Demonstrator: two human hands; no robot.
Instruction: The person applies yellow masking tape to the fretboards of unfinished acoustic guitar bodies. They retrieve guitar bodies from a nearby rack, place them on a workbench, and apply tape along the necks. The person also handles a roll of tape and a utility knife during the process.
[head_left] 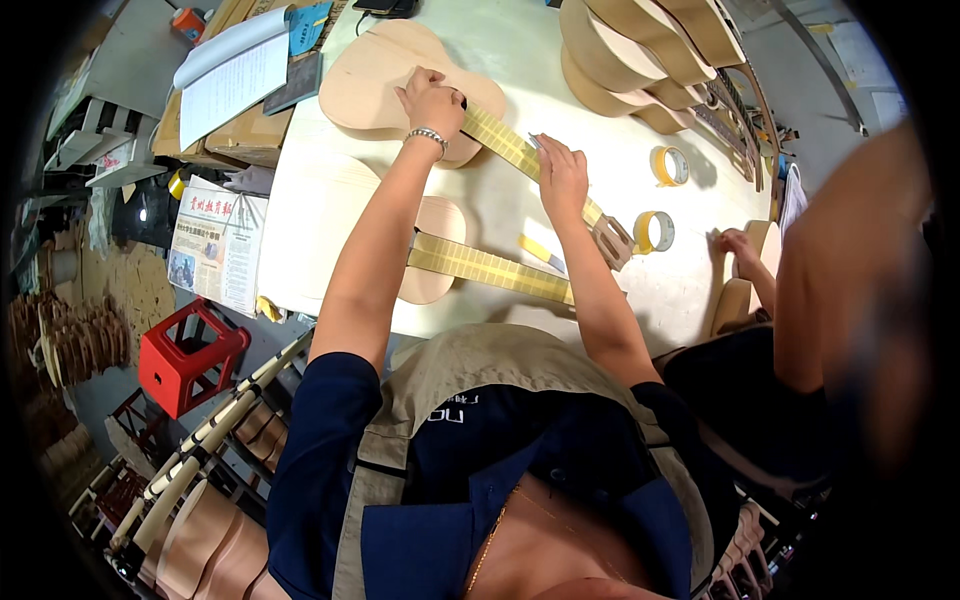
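Both arms reach forward over the desk (330,200): left hand (432,100) fingers curled, pressing where the unfinished pale-wood guitar (375,80) body meets its yellow-taped neck (510,148), right hand (562,178) flat, fingers nearly closed, on the neck just beyond.

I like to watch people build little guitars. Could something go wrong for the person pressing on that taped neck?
Maybe. The left hand and right hand press on the taped neck of an unfinished guitar; a slip could wrinkle its yellow tape. A second guitar lies under the forearms, so an elbow might nudge it. The tape rolls sit near a co-worker's hand and might get bumped.
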